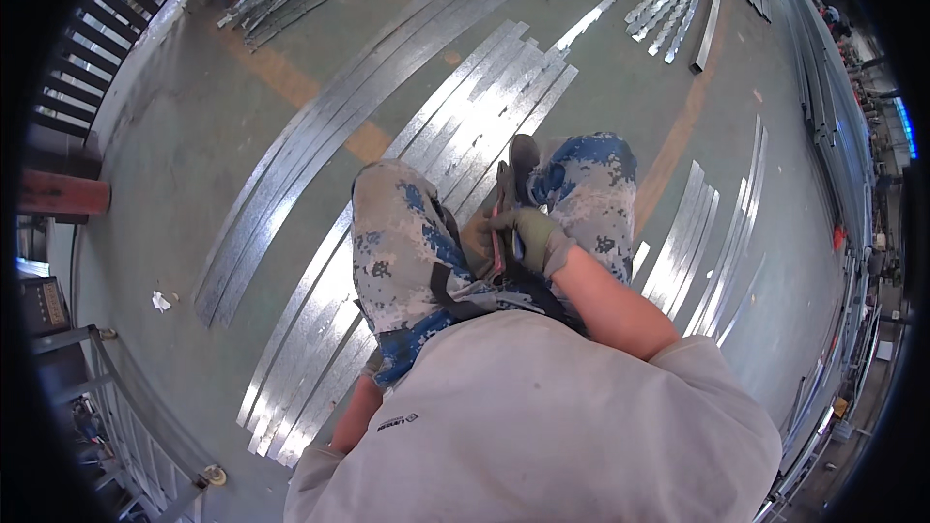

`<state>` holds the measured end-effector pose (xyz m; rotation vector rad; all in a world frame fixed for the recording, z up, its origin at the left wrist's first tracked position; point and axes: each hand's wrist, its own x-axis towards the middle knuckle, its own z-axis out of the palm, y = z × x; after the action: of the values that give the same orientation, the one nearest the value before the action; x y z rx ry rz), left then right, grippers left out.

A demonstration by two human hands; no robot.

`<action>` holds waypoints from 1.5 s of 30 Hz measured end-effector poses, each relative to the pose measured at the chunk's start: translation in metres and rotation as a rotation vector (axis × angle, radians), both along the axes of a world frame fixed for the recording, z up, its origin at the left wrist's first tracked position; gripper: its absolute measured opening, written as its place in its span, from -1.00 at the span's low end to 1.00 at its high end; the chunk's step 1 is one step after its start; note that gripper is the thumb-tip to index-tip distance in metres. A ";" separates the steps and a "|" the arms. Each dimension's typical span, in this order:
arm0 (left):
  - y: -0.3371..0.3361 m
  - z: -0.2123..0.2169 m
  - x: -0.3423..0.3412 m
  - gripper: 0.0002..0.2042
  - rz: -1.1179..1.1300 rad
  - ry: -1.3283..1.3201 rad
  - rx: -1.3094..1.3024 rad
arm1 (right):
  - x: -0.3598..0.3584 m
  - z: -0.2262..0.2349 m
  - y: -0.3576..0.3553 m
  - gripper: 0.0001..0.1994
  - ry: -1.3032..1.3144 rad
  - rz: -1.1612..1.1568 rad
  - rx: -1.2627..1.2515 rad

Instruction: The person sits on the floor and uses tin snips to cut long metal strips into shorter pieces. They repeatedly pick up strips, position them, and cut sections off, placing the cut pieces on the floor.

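My right hand (pixel 531 232), in a greenish work glove, is between my bent knees with its fingers closed round a long, narrow, dark tool with red edging (pixel 499 250). Its exact kind I cannot make out. The tool points away from me, its far end beside my dark shoe (pixel 524 153). Low beside my left thigh is my left hand (pixel 372 364), also gloved and mostly hidden by the trouser leg, so its fingers do not show. Under and beside me lie long, shiny sheet-metal strips (pixel 315 349), side by side on the floor; the left hand is near them.
More metal strips (pixel 291 179) lie to the left, and shorter ones (pixel 683 237) to the right. Bundled metal pieces (pixel 668 5) lie ahead. A wheeled metal frame (pixel 145 426) stands at lower left, below a red pipe (pixel 68 194). Long profiles (pixel 819 87) line the right side.
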<state>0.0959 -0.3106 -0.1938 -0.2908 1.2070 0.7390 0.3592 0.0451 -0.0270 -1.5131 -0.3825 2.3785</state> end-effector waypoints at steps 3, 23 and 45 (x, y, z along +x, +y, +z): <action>0.007 0.006 -0.006 -0.60 -0.057 -0.023 -0.024 | 0.007 0.003 0.042 -0.88 -0.071 0.033 0.002; 0.143 -0.004 -0.016 -0.61 -0.456 0.298 -0.314 | -0.093 0.048 0.251 -0.55 -0.105 0.094 0.052; 0.291 0.197 0.026 -0.62 -0.947 0.393 -0.359 | -0.032 -0.019 0.298 -0.75 -0.032 -0.128 -0.486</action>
<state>0.1223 -0.0193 0.0032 0.1583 1.6481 -0.2662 0.3271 0.3429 -0.0461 -1.7079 0.3041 2.4563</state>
